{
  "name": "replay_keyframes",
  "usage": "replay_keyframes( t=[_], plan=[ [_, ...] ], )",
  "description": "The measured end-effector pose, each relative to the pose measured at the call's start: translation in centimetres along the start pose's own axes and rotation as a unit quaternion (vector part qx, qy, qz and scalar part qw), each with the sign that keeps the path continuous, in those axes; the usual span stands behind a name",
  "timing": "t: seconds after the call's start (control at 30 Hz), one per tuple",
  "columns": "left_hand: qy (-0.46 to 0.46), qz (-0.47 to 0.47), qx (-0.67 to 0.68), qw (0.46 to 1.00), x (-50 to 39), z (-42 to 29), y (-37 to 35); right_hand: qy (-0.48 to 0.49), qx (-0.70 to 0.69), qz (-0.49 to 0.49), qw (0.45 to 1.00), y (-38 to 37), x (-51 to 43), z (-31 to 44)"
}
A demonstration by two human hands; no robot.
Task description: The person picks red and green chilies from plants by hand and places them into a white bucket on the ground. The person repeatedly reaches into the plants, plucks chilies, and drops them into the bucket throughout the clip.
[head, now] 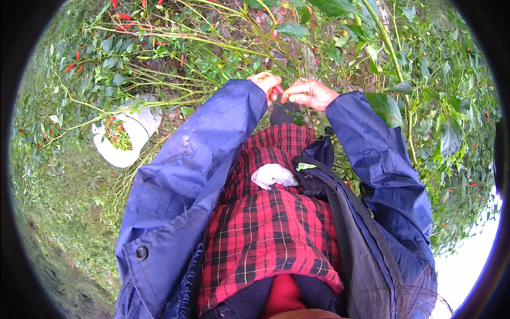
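My left hand (268,84) is curled around what look like red chili peppers (274,95), partly hidden by its fingers. Close beside it, the thumb and fingers of my right hand (312,94) come together near a small orange-red shape; whether they pinch it is unclear. Both hands are held in front of my body, among chili plant stems (247,47). To the left of my left sleeve stands a white bucket (137,123) holding green and red chili peppers (118,136).
Leafy chili plants with red fruit (123,16) grow on both sides. One thick green stem (392,56) rises near my right sleeve. A thin branch (85,124) crosses before the bucket. Crumpled white plastic (274,176) lies on my plaid shirt (275,223).
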State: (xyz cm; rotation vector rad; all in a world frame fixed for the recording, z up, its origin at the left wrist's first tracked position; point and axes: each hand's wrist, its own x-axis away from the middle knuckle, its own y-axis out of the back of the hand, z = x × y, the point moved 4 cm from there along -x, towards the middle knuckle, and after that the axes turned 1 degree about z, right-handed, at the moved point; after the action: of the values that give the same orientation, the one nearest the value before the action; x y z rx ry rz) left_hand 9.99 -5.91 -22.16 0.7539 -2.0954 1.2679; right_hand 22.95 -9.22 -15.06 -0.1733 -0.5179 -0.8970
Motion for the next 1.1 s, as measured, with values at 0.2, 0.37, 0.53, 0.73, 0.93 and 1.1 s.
replay_keyframes(
  t=[0.2,0.37,0.53,0.73,0.93,1.1],
  plan=[
    [-0.116,-0.175,-0.072,0.975,0.5,-4.1,3.2,-0.020,0.021,0.042,0.999,0.3,0.5,0.4],
    [-0.100,-0.113,-0.075,0.986,-2.9,-5.1,0.4,-0.026,0.026,0.049,0.998,-0.2,0.0,0.6],
    [-0.015,-0.110,-0.014,0.994,-4.7,-4.5,0.4,-0.036,0.019,0.061,0.997,-0.5,0.2,0.8],
    [-0.090,-0.094,0.044,0.991,-2.9,-2.4,0.2,-0.057,-0.140,-0.160,0.976,1.5,-0.5,1.0],
    [-0.114,-0.064,0.082,0.988,-2.8,-1.0,0.0,-0.034,0.061,-0.278,0.958,1.6,-3.4,-0.2],
    [-0.059,-0.092,0.057,0.992,-2.3,-1.0,0.2,-0.084,0.041,-0.232,0.968,2.2,-4.4,-2.4]
  ],
)
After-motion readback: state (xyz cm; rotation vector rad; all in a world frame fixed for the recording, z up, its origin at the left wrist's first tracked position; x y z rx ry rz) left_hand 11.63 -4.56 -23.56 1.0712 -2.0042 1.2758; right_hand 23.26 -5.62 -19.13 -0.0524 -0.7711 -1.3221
